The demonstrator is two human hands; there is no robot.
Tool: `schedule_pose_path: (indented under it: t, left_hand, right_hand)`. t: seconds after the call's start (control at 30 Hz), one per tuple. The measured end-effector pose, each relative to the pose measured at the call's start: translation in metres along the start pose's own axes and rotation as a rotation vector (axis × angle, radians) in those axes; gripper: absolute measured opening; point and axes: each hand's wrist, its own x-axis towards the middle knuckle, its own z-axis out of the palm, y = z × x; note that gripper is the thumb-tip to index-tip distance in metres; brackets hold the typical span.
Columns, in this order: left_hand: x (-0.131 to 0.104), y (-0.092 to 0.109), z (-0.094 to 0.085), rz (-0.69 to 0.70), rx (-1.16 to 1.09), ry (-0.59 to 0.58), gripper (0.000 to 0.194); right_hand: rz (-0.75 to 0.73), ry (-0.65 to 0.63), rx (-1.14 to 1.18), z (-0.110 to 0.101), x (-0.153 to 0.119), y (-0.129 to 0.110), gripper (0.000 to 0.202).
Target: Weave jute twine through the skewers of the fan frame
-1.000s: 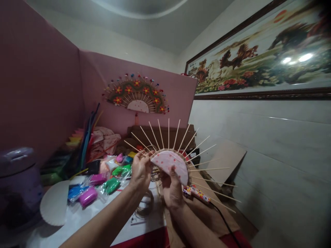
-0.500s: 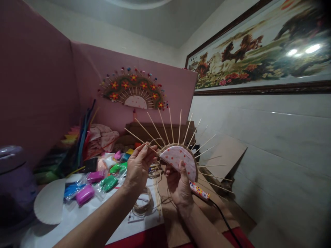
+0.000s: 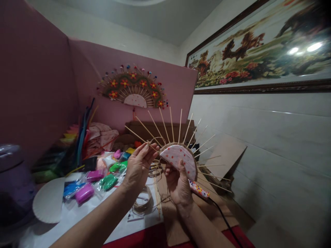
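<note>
In my right hand [image 3: 179, 186] is a half-round piece covered in white cloth with red dots [image 3: 178, 159], the thumb on its front and the fingers behind. Thin wooden sticks [image 3: 180, 125] fan out from its curved edge, which is wrapped in brown twine [image 3: 168, 144]. My left hand [image 3: 138, 165] pinches at the leftmost stick, thumb against forefinger. A loop of twine rises from these fingertips toward the neighbouring sticks and the curved edge. Whether the fingertips also grip the stick itself is hard to see.
A coil of twine [image 3: 142, 203] and loose sticks lie below my hands beside a cardboard sheet [image 3: 173, 220]. A flower-patterned tool with a black cord [image 3: 199, 189] rests at right. Bagged coloured clay [image 3: 84, 193] and a halved paper plate [image 3: 49, 201] sit left. A finished fan [image 3: 133, 82] hangs behind.
Both hands hold nearly the same pose. The left fingertips have shifted very slightly along the leftmost stick with the twine, and the view has tilted a little.
</note>
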Motion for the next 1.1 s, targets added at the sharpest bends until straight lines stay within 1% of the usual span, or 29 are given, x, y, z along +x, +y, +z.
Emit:
schedule_pose_path:
  t: [0.2,0.4,0.77,0.93,1.1]
  left_hand:
    - [0.0021,-0.0026,-0.0024,-0.002,-0.016,-0.005,0.011]
    - [0.0027,-0.0031,-0.0028,-0.013,-0.012,0.004,0.011]
    - [0.0053,-0.0062,-0.0076,-0.019,-0.001,-0.001,0.011]
    - [0.0059,-0.0056,-0.0066,-0.015,0.005,0.023,0.010]
    - [0.0065,-0.0055,-0.0081,0.007,0.023,0.026,0.009]
  right_hand:
    - [0.024,0.051,-0.004,0.0007,0.0006,0.0002,0.019]
    - [0.031,0.049,-0.012,-0.0008,0.0014,0.0006,0.017]
    - [0.057,0.081,0.005,-0.0048,0.0032,0.0027,0.020]
    - [0.055,0.077,-0.016,-0.0058,0.0045,0.0039,0.020]
    - [0.040,0.038,-0.034,-0.0053,0.0037,0.0046,0.022]
